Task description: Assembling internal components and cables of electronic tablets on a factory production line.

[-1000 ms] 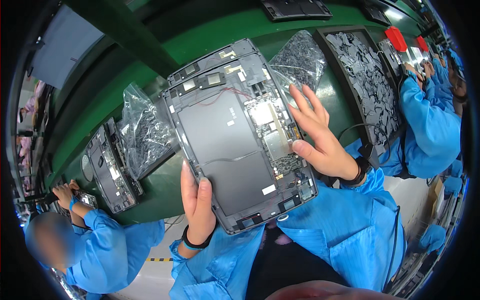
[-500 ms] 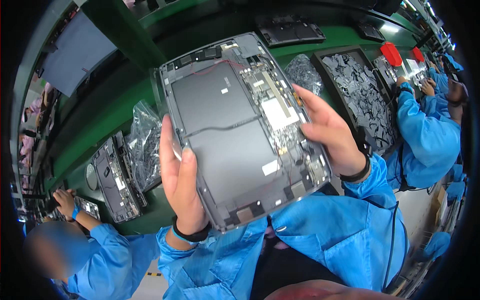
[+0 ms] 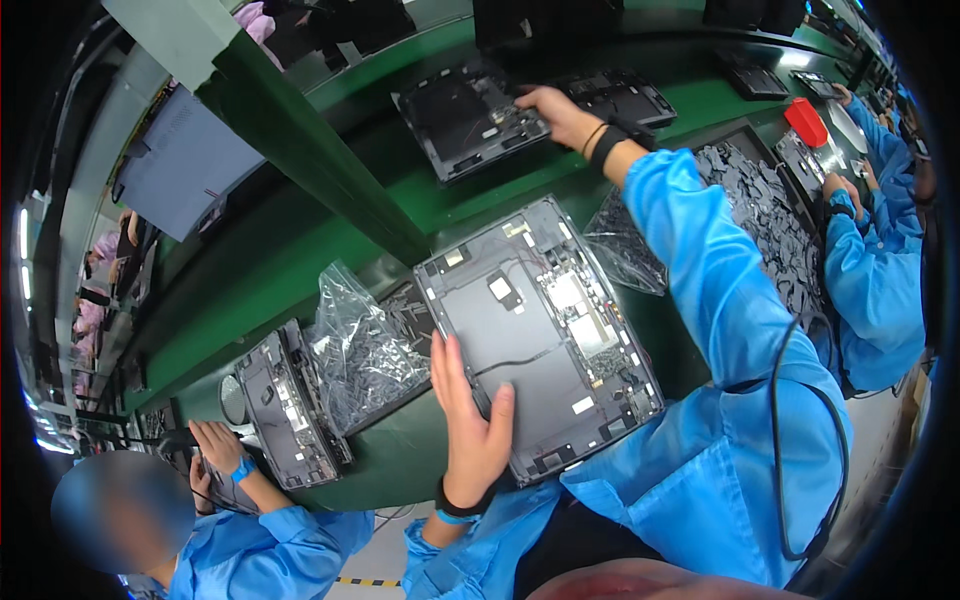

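An opened tablet [image 3: 470, 300] with bare circuit boards, a dark cable and a black tab with a white label lies in front of me. My left hand [image 3: 475, 430] grips its left edge, with the thumb over the top face and the fingers straight along the side. Farther off, my right arm is stretched over the bench. There my right hand [image 3: 560, 112] grips the right side of a second opened tablet [image 3: 455, 125], which looks slightly blurred. A third opened tablet [image 3: 625, 97] lies just beyond that hand.
Clear plastic bags [image 3: 350, 330] and a tray of dark parts [image 3: 400, 320] are at left, beside stacked opened tablets [image 3: 285, 410]. A larger tray of black pieces [image 3: 755, 215] stands right. A green post [image 3: 310, 150] rises ahead. Co-workers [image 3: 250, 545] sit on both sides.
Both hands held one opened tablet up before me. My right hand has let go there and reached far forward, where it now holds a tablet. The near tablet now shows a black tab.
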`<action>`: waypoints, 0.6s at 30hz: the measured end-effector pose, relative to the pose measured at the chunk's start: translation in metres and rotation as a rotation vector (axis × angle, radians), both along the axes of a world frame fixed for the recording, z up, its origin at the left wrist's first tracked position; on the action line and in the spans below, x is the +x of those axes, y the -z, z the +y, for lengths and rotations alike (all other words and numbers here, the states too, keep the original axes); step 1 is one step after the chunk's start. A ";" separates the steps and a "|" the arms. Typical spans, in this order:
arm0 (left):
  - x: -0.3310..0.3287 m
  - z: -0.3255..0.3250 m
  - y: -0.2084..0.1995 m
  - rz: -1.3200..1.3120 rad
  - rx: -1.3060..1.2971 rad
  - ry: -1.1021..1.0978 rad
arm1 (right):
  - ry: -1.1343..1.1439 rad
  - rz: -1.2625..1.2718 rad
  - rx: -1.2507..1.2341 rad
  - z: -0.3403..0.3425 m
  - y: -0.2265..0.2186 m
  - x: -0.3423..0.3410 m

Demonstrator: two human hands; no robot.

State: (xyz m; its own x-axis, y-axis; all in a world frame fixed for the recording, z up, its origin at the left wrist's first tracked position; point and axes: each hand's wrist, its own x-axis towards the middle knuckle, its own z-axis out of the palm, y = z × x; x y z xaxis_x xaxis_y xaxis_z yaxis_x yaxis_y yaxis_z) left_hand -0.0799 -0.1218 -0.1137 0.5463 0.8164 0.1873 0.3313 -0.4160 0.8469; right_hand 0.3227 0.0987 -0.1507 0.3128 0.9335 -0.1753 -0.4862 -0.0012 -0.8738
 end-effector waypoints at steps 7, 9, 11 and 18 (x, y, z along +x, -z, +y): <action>-0.002 -0.004 0.006 0.019 -0.029 -0.010 | 0.056 -0.134 -0.007 0.037 0.065 -0.027; -0.002 -0.004 0.008 0.028 -0.034 0.000 | 0.019 -0.361 0.002 0.045 0.071 -0.012; -0.001 -0.004 0.008 -0.018 -0.061 -0.019 | 0.271 -0.798 -0.093 0.052 0.065 0.007; -0.002 -0.003 0.006 -0.046 -0.112 -0.059 | 0.261 -1.611 -0.874 -0.051 -0.047 0.122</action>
State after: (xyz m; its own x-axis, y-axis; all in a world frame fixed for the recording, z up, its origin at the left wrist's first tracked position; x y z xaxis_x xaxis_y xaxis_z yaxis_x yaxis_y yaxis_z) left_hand -0.0814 -0.1243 -0.1194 0.4897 0.8640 0.1172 0.3117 -0.2990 0.9019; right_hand 0.4448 0.0473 -0.1035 0.7501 0.6590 0.0550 0.6520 -0.7231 -0.2281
